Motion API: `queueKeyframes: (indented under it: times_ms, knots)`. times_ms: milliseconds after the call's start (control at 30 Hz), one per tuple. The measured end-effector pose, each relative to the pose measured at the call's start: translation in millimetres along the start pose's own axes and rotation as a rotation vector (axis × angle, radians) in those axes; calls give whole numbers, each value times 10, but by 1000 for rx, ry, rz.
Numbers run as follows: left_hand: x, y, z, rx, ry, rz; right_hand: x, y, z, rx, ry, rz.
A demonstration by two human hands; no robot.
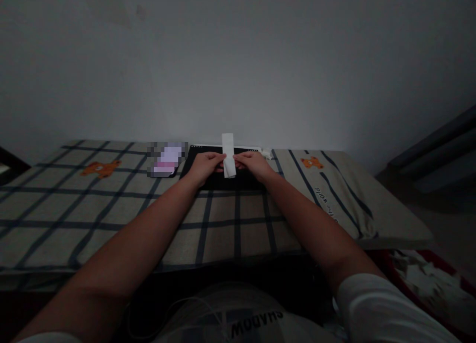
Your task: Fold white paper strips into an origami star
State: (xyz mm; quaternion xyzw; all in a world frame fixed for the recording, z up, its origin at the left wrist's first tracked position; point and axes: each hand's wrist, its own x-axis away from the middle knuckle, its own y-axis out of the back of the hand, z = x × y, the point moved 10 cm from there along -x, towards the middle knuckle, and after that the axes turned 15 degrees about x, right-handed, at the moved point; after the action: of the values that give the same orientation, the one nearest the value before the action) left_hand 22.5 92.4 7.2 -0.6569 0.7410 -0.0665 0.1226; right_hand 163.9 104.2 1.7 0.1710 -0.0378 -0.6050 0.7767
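A narrow white strip of folded paper [228, 147] stands upright between my two hands. My left hand [205, 165] pinches its left edge and my right hand [254, 163] pinches its right edge, fingertips almost meeting at the strip's middle. Both hands hover just over a black flat pad [223, 182] that lies on the checked bedsheet [111, 209] near the wall. The strip's lower end hangs below my fingers.
A blurred pink and white object [167, 159] lies left of the black pad. The sheet carries orange bear prints [100, 168]. A grey wall rises behind the bed. Crumpled cloth [424, 278] lies low at the right, past the bed's corner.
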Motion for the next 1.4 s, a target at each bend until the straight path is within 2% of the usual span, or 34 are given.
queueKeyframes:
  times_ms: [200, 800, 1100, 1400]
  knots:
    - [33, -59, 18, 0, 35, 43, 5, 39, 31, 16, 14, -45]
    - [25, 6, -39, -43, -27, -42, 9, -2, 2, 45, -2, -6]
    - [34, -53, 12, -40, 28, 35, 38, 30, 87, 67, 12, -56]
    - [12, 11, -57, -71, -49, -36, 32, 8, 54, 51, 3, -29]
